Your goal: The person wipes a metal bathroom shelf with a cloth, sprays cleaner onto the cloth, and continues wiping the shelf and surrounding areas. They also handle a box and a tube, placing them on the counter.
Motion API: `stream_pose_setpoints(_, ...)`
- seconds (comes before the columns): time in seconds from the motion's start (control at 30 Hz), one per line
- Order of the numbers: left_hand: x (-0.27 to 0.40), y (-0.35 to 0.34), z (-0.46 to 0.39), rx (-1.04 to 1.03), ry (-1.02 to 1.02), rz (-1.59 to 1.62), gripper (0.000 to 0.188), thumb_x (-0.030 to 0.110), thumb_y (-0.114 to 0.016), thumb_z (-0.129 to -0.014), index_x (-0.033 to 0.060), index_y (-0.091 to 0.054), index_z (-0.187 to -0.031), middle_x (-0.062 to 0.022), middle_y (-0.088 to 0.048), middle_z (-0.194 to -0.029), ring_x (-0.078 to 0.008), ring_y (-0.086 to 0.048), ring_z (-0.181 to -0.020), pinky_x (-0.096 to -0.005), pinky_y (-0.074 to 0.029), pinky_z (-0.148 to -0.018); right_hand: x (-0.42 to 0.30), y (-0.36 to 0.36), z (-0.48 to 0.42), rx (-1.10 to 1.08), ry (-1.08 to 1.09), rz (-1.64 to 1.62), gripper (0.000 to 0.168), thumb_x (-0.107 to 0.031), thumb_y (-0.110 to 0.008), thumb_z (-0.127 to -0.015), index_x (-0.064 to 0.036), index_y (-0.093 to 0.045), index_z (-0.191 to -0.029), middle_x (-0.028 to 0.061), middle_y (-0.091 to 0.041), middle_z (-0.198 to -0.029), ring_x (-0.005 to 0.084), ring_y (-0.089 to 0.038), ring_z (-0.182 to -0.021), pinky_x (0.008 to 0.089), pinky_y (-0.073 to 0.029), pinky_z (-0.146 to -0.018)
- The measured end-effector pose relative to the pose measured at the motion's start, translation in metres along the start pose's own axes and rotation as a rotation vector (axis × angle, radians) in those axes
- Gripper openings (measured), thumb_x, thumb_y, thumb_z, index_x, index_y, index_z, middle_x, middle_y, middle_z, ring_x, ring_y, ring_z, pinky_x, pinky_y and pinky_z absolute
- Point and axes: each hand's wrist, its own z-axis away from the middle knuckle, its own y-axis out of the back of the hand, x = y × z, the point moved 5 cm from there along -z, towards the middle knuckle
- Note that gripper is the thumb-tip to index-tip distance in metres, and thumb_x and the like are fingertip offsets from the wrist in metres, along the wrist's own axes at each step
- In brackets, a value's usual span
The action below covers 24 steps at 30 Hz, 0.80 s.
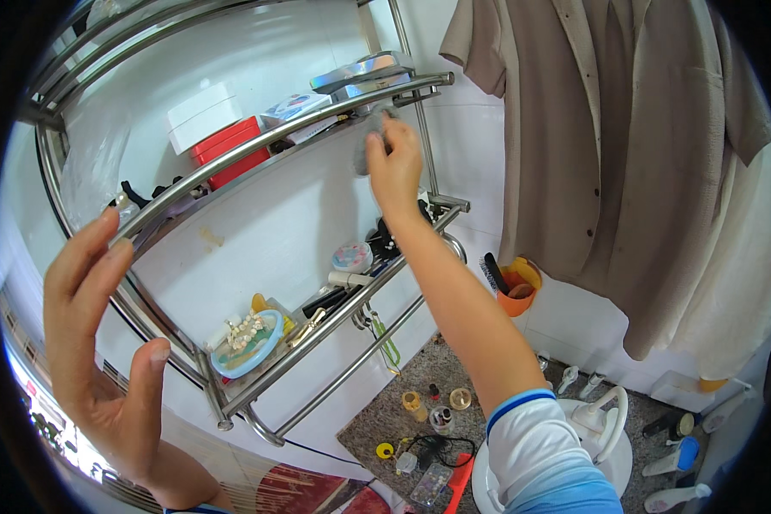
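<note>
My right hand [395,164] pinches a grey cloth [361,153] just below the right end of the front rail of a stainless steel wall rack [324,114]. Part of the cloth is hidden behind my fingers. At the far left my left hand [96,340] is raised with its fingers apart and nothing in it. Its fingertips are near the rail's left end; whether they touch is unclear. On the shelf between my hands are a white box [203,115], a red box [230,144] and several small cartons [295,108].
A lower shelf bears a light blue basket [244,369] with beads and a round container [352,257]. Brown shirts [552,141] hang at the right above an orange cup [514,303] with a hairbrush. Below are a white basin [607,443], a red comb [460,482] and several bottles.
</note>
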Motion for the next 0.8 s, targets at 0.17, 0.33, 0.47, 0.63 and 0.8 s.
stream_pose_setpoints(0.17, -0.027, -0.017, 0.011, -0.053, -0.020, 0.036, 0.042, 0.011, -0.067, -0.079, 0.0067, -0.064, -0.120, -0.0136, -0.059, -0.130, -0.0301, -0.053, -0.122, -0.0433, -0.043, -0.102, -0.041, 0.007, 0.034, -0.146, -0.114, -0.096, 0.036, -0.006, -0.061, -0.085, 0.003, -0.061, -0.120, 0.0167, -0.057, -0.111, 0.0293, -0.057, -0.098, 0.0359, -0.047, -0.084)
stream_pose_setpoints(0.33, -0.047, -0.012, 0.007, -0.120, -0.081, -0.126, 0.042, 0.010, -0.065, -0.084, 0.0083, -0.062, -0.125, -0.0095, -0.057, -0.133, -0.0274, -0.049, -0.125, -0.0404, -0.036, -0.106, -0.053, -0.007, 0.026, -0.117, -0.090, -0.048, 0.034, -0.004, -0.059, -0.087, 0.003, -0.060, -0.120, 0.0161, -0.056, -0.112, 0.0301, -0.058, -0.097, 0.0347, -0.048, -0.082)
stream_pose_setpoints(0.47, -0.063, -0.022, 0.019, -0.091, -0.112, -0.067, 0.044, 0.009, -0.067, -0.081, 0.0075, -0.062, -0.125, -0.0097, -0.058, -0.132, -0.0282, -0.049, -0.124, -0.0403, -0.036, -0.106, -0.084, -0.026, 0.057, -0.191, 0.028, -0.052, 0.035, -0.003, -0.060, -0.085, 0.001, -0.060, -0.120, 0.0168, -0.055, -0.113, 0.0304, -0.059, -0.094, 0.0358, -0.049, -0.081)
stream_pose_setpoints(0.63, -0.067, -0.003, 0.019, -0.072, -0.144, -0.043, 0.044, 0.008, -0.067, -0.080, 0.0059, -0.062, -0.124, -0.0097, -0.058, -0.132, -0.0292, -0.049, -0.124, -0.0402, -0.035, -0.105, -0.082, -0.019, 0.033, -0.064, -0.021, 0.105, 0.034, -0.001, -0.061, -0.085, 0.000, -0.062, -0.120, 0.0165, -0.058, -0.114, 0.0277, -0.061, -0.090, 0.0330, -0.050, -0.077)
stream_pose_setpoints(0.8, -0.073, -0.004, 0.023, 0.008, -0.167, 0.009, 0.041, 0.006, -0.068, -0.077, 0.0038, -0.063, -0.118, -0.0101, -0.061, -0.126, -0.0302, -0.052, -0.118, -0.0406, -0.037, -0.102, -0.111, -0.044, 0.077, -0.180, 0.115, 0.007, 0.034, -0.001, -0.062, -0.084, -0.003, -0.062, -0.118, 0.0152, -0.058, -0.115, 0.0309, -0.062, -0.091, 0.0359, -0.051, -0.078)
